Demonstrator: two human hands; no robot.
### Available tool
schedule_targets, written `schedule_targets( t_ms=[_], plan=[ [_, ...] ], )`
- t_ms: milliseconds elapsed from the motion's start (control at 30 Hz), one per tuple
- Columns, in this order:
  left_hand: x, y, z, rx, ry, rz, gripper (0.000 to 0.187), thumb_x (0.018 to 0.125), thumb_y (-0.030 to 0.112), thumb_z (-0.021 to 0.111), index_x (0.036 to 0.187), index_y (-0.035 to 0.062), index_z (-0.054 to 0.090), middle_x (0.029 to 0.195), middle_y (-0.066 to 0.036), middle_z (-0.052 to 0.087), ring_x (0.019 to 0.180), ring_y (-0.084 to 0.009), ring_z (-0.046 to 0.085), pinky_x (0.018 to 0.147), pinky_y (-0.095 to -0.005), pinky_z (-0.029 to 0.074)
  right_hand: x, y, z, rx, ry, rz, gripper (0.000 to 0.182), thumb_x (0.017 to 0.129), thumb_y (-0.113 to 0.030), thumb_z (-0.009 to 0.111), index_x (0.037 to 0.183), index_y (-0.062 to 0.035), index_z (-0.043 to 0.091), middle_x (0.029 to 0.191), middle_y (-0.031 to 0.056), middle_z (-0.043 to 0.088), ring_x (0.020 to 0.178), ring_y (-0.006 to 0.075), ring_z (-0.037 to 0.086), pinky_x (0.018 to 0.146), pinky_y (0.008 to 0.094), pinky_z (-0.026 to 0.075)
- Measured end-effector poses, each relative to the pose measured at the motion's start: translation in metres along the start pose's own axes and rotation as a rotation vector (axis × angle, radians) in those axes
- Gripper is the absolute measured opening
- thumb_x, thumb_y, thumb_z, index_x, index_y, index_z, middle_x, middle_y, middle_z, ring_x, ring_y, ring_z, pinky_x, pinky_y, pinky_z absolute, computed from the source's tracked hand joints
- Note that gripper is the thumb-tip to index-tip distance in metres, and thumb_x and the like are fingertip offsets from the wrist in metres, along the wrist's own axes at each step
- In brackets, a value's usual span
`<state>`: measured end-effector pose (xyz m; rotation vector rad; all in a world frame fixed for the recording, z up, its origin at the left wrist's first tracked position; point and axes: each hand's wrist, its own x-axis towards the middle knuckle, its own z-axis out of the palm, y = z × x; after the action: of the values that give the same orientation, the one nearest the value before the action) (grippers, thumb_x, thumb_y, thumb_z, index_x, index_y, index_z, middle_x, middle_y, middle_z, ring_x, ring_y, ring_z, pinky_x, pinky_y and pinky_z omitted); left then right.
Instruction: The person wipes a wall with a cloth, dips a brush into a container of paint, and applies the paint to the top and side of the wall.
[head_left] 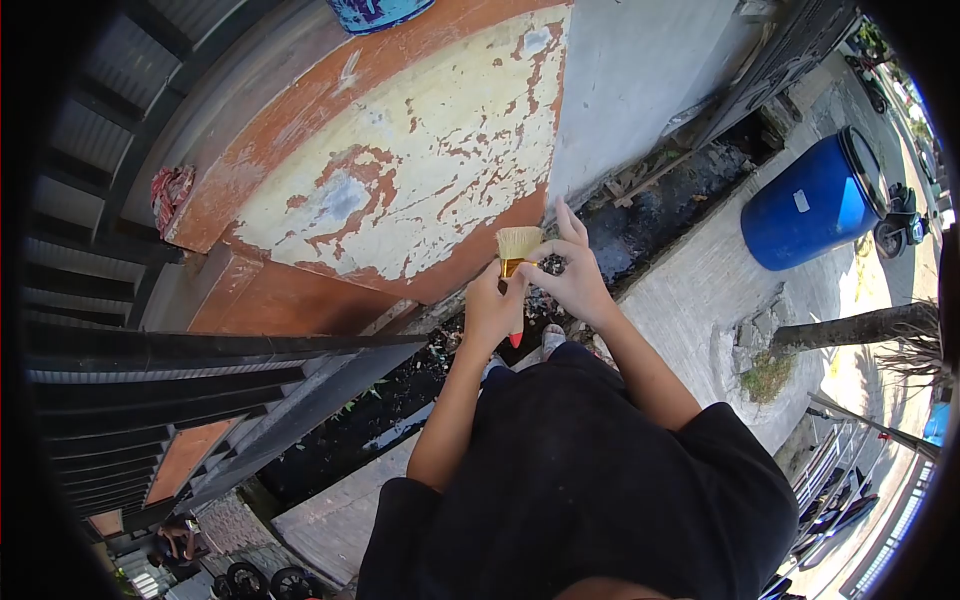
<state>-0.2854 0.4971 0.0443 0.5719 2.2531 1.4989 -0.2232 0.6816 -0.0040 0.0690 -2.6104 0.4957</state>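
Note:
A paintbrush with pale bristles, a gold-coloured ferrule and a red-tipped handle is held upright in front of my body, bristles up. My left hand is closed around its handle just below the ferrule. On the other side, my right hand pinches at the ferrule with thumb and index finger, its other fingers raised. Whether a loose bristle is in that pinch is too small to tell. Just beyond the brush stands a wall with flaking cream paint, orange-brown patches and a brown border.
A blue-splashed paint can and a red cloth rest on the wall's ledge. A dark drainage ditch runs along the wall's foot. A blue barrel and a tree trunk stand right. Black railings and a person are left.

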Motion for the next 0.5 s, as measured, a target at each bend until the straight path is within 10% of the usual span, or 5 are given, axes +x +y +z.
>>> schedule_targets(
  t_ms=[67, 200, 267, 400, 500],
  plan=[
    [-0.003, -0.003, 0.003, 0.144, 0.077, 0.106, 0.030, 0.101, 0.027, 0.068, 0.115, -0.0003, 0.072, 0.090, -0.024, 0.074, 0.082, -0.0408, 0.073, 0.075, -0.0469, 0.054, 0.020, -0.036, -0.039, 0.485, -0.008, 0.399, 0.157, 0.074, -0.043, 0.097, 0.164, -0.0096, -0.027, 0.173, 0.0340, 0.008, 0.163, 0.0425, 0.008, 0.128, 0.0560, 0.022],
    [-0.008, 0.008, 0.001, 0.310, 0.140, 0.214, 0.029, 0.101, 0.019, 0.067, 0.119, -0.0036, 0.071, 0.095, -0.025, 0.076, 0.081, -0.0385, 0.075, 0.075, -0.0446, 0.056, 0.013, -0.035, -0.048, 0.868, 0.011, 0.466, 0.153, 0.077, -0.032, 0.097, 0.164, -0.0079, -0.026, 0.170, 0.0392, 0.011, 0.163, 0.0412, 0.009, 0.130, 0.0485, 0.018],
    [-0.007, 0.006, 0.005, 0.253, 0.260, 0.327, 0.027, 0.103, 0.020, 0.064, 0.118, 0.0000, 0.073, 0.089, -0.024, 0.074, 0.082, -0.0424, 0.072, 0.075, -0.0492, 0.054, 0.001, -0.030, -0.046, 0.998, -0.261, 0.515, 0.154, 0.078, -0.023, 0.096, 0.162, -0.0108, -0.032, 0.171, 0.0347, 0.018, 0.158, 0.0421, 0.027, 0.124, 0.0525, 0.034],
    [-0.004, 0.011, -0.001, 0.103, 0.186, 0.082, 0.031, 0.102, 0.025, 0.067, 0.117, -0.0011, 0.077, 0.080, -0.017, 0.075, 0.068, -0.0281, 0.074, 0.068, -0.0389, 0.056, -0.021, -0.028, -0.025, 0.514, -0.262, 0.292, 0.131, 0.075, 0.005, 0.079, 0.170, -0.0101, -0.010, 0.169, 0.0342, 0.023, 0.156, 0.0455, 0.032, 0.120, 0.0498, 0.041],
    [0.007, 0.004, 0.001, -0.153, 0.174, -0.035, 0.033, 0.101, 0.028, 0.070, 0.107, -0.0023, 0.079, 0.080, -0.012, 0.078, 0.068, -0.0156, 0.073, 0.066, -0.0317, 0.055, -0.025, -0.041, -0.022, 0.253, -0.049, 0.184, 0.107, 0.072, 0.006, 0.080, 0.166, -0.0117, 0.031, 0.166, 0.0301, 0.030, 0.149, 0.0448, 0.039, 0.109, 0.0457, 0.050]
  ],
)
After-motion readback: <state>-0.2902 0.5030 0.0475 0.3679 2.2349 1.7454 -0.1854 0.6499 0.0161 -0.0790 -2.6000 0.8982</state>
